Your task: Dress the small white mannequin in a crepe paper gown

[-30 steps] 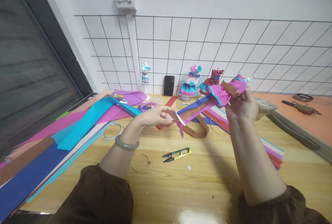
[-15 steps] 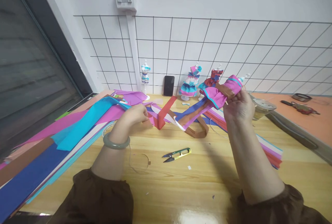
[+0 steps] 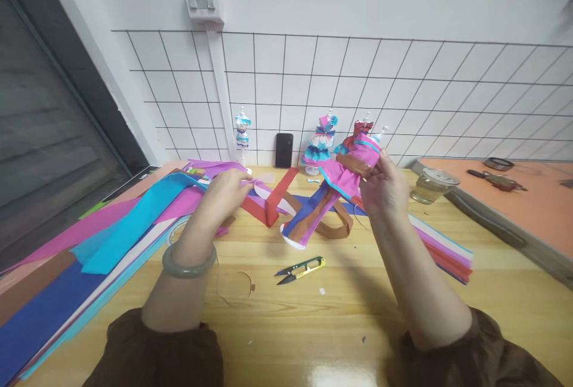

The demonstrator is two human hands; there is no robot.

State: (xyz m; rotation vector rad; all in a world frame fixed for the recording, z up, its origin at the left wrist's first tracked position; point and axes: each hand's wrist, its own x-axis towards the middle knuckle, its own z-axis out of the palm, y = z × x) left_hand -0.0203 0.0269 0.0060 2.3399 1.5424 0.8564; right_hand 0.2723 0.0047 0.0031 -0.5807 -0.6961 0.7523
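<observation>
My right hand [image 3: 385, 187] grips a miniature dress form [image 3: 344, 181], tilted with its head to the upper right. It wears a pink dress with turquoise trim and a brown band; blue, brown and purple strips cover its lower part down to a white base. My left hand [image 3: 224, 196], with a bangle on its wrist, is over the crepe paper strips at the left, fingers closed together. What they hold, if anything, is hidden. A bit of pink shows beneath that hand. A red strip [image 3: 271, 211] lies folded just right of it, and a brown strip [image 3: 344, 226] loops behind the dress form's base.
Thread snips [image 3: 301, 270] lie mid-table. At the wall stand a phone [image 3: 283, 150] and three dressed forms, including a turquoise-white one [image 3: 242, 130]. A lidded glass container [image 3: 434, 185] is at the right, beside an orange surface [image 3: 537, 208]. Long turquoise strips [image 3: 120, 237] spread left.
My right hand has brought the dress form leftward, and its base has swung lower toward me. My left hand has moved slightly off the red strip. The view has shifted a little.
</observation>
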